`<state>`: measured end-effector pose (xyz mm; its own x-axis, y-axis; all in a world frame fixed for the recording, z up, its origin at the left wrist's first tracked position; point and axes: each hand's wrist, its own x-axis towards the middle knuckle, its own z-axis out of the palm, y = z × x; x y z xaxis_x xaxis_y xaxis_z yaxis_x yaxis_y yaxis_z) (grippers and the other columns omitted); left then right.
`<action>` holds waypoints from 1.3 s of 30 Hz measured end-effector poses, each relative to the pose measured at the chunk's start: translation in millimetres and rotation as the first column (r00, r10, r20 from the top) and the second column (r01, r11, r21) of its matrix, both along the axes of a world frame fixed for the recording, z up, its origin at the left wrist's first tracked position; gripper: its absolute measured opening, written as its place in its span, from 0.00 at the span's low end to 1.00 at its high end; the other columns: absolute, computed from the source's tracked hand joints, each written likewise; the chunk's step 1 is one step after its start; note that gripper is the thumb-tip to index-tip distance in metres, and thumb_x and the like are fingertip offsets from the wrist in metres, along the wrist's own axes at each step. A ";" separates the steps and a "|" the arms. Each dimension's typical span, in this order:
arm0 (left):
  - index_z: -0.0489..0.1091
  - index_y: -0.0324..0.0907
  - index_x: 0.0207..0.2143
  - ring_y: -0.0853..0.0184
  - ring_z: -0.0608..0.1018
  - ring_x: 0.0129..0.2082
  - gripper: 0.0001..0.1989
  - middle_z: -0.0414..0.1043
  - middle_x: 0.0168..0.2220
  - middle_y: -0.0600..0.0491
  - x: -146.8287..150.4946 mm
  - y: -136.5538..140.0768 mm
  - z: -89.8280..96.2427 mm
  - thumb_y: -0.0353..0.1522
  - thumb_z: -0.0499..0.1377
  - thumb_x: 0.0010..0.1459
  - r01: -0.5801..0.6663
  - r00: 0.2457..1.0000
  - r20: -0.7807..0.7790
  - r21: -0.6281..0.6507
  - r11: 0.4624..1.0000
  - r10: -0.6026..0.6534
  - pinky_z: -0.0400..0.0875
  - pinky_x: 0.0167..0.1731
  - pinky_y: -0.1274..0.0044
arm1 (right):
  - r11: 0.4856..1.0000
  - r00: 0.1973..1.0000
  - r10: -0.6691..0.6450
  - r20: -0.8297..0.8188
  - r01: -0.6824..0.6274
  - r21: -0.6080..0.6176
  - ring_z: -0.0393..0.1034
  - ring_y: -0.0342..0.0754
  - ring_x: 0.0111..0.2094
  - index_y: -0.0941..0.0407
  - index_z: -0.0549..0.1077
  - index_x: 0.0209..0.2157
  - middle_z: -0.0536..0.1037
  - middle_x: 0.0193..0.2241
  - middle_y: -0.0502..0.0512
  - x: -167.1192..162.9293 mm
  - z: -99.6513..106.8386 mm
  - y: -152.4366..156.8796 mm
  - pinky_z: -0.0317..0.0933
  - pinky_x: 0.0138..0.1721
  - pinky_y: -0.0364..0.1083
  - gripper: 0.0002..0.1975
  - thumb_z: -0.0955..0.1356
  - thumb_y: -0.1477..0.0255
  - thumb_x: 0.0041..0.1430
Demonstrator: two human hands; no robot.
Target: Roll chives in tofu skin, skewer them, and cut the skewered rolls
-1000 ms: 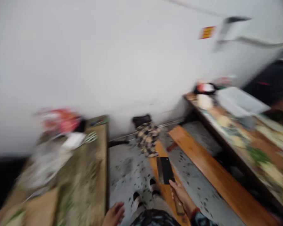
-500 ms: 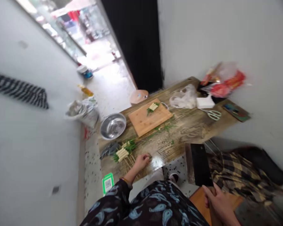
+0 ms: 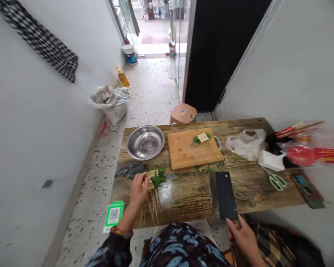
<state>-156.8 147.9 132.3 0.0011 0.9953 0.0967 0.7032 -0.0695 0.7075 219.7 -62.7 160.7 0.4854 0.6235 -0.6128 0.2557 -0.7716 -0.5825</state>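
My right hand grips the wooden handle of a cleaver, whose broad dark blade is held over the front of the table. My left hand has its fingers curled at the left end of a bundle of skewered rolls, pale wrappers with green leaves poking out. The fingers cover that end of the bundle. Thin wooden sticks run from it toward me. Another group of pale rolls with greens lies on a wooden cutting board.
A steel bowl stands left of the board, with dark cloth in front. Right are a plastic bag, green-handled scissors and a phone. A green code card sits at the left edge. Beyond is a stool.
My left hand has moved from the table front to the skewered rolls. The cleaver in my right hand has come over the table edge. The whole view has turned.
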 end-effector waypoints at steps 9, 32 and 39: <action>0.66 0.41 0.45 0.60 0.72 0.44 0.13 0.68 0.42 0.47 168.9 83.3 -7.9 0.30 0.55 0.56 0.208 0.960 -0.197 0.021 0.978 -0.200 0.68 0.47 0.67 | 0.998 0.995 0.037 -0.093 -0.032 0.062 0.65 0.47 0.14 0.54 0.68 0.32 0.68 0.10 0.45 84.0 -36.2 47.6 0.59 0.21 0.44 0.23 0.62 0.48 0.47; 0.62 0.41 0.52 0.56 0.66 0.46 0.26 0.64 0.48 0.44 359.6 208.1 -52.4 0.34 0.64 0.51 0.292 0.755 -0.554 -0.198 0.936 -0.352 0.61 0.46 0.68 | 0.982 0.974 0.185 -0.131 -0.179 0.053 0.68 0.48 0.19 0.55 0.69 0.35 0.72 0.15 0.46 181.9 -49.9 114.9 0.59 0.26 0.44 0.21 0.63 0.51 0.52; 0.64 0.44 0.52 0.55 0.67 0.48 0.25 0.65 0.48 0.45 304.6 156.6 -46.3 0.35 0.62 0.50 0.297 0.725 -0.568 -0.253 0.921 -0.390 0.61 0.48 0.65 | 0.965 0.965 0.253 -0.065 -0.247 0.086 0.69 0.48 0.21 0.53 0.67 0.30 0.73 0.16 0.47 157.8 -37.0 132.3 0.60 0.29 0.45 0.18 0.64 0.52 0.54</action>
<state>147.8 304.6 86.0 0.3562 0.9175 -0.1770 0.9291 -0.3275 0.1720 377.5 69.6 123.7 0.2625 0.7655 -0.5874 0.3885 -0.6411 -0.6618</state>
